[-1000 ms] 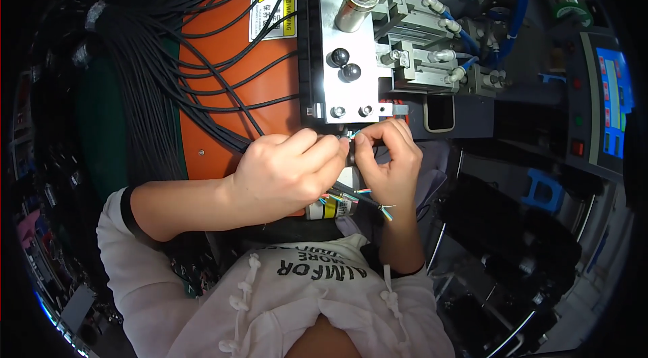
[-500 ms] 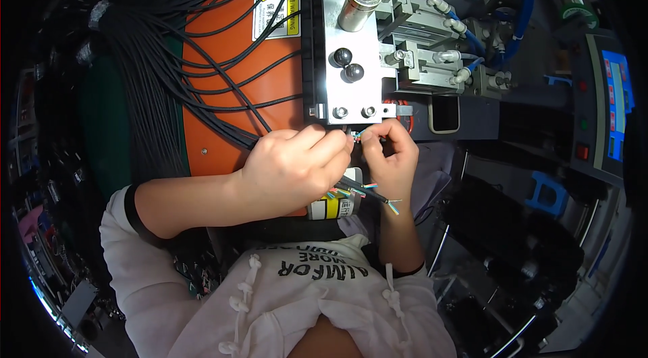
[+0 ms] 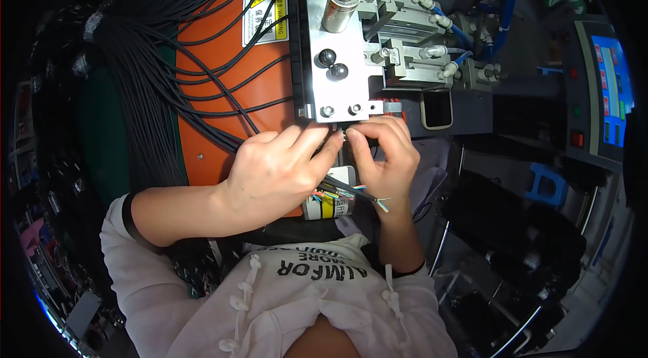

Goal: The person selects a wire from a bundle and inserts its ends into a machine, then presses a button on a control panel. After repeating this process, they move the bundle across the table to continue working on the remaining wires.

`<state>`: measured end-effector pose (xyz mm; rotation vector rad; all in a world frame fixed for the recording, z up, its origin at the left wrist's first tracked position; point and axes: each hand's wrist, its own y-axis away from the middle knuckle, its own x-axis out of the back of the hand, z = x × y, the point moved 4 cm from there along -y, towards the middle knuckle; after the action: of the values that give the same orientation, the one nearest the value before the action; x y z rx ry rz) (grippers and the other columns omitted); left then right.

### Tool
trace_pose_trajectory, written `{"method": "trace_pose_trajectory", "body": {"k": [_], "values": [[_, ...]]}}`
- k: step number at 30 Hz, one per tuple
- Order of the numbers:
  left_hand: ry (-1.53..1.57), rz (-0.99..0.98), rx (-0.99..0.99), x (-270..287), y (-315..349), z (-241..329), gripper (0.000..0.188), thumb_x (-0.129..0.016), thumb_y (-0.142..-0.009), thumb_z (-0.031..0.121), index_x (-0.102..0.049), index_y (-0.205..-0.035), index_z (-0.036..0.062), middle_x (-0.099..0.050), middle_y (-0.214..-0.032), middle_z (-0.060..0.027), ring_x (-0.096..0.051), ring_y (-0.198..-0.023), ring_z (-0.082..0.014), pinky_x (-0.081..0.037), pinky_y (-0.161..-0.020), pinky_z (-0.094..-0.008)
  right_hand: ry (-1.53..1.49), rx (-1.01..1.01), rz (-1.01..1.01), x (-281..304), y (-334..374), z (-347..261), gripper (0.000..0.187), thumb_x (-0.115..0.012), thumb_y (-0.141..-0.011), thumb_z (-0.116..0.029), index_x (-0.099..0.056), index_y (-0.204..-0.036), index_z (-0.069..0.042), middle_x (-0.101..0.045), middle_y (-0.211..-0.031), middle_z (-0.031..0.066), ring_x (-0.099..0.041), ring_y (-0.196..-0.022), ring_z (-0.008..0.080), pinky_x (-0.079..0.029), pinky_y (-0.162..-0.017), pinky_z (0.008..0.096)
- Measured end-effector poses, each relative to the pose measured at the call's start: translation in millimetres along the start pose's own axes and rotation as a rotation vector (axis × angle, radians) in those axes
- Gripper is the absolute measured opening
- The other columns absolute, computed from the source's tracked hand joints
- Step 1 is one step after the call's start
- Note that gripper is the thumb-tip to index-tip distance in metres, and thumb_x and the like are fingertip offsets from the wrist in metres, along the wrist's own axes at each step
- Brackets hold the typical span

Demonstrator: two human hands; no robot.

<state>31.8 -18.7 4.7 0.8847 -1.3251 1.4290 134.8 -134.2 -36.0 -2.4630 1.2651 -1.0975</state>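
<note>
My left hand is closed round black cables, its fingertips just below the front edge of a metal machine block. Several stripped cable ends with coloured wires stick out beneath that hand, toward my right wrist. My right hand pinches with thumb and forefinger at a tiny pale wire end under the same block, right beside the left fingertips. The fingers mostly hide this wire end. Two black ball knobs and a steel cylinder stand on the block.
A thick bundle of black cables lies over an orange machine panel at left. Pneumatic cylinders with blue hoses are at the back right, near a control screen. A blue stool is lower right.
The whole view has shifted slightly, so the machine sits a little farther left. My fingertips have drawn closer together under the block, and the coloured wires between them are now mostly hidden.
</note>
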Motion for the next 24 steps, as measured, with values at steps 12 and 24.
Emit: {"method": "trace_pose_trajectory", "body": {"k": [12, 24], "values": [[-0.024, -0.035, -0.016, 0.5, 2.7, 0.1, 0.034, -0.063, -0.071, 0.011, -0.070, -0.105, 0.0098, -0.051, -0.077, 0.0012, -0.054, -0.061, -0.0095, -0.039, -0.049, -0.0235, -0.277, -0.304, 0.014, 0.0, 8.0, 17.4, 0.009, -0.069, -0.077, 0.001, -0.067, -0.086, 0.001, -0.067, -0.082, 0.0098, -0.062, -0.076, 0.0195, -0.048, -0.072, 0.0295], [-0.037, -0.013, -0.042, 1.7, 3.2, 0.2, 0.034, -0.063, -0.070, 0.013, -0.069, -0.102, 0.0063, -0.049, -0.078, -0.0006, -0.051, -0.061, -0.0103, -0.038, -0.048, -0.0227, 0.006, -0.069, 0.019, -2.3, 0.8, 1.4, 0.012, -0.070, -0.069, 0.003, -0.064, -0.078, -0.002, -0.064, -0.076, 0.0082, -0.062, -0.076, 0.0244, -0.049, -0.072, 0.0328]]}}
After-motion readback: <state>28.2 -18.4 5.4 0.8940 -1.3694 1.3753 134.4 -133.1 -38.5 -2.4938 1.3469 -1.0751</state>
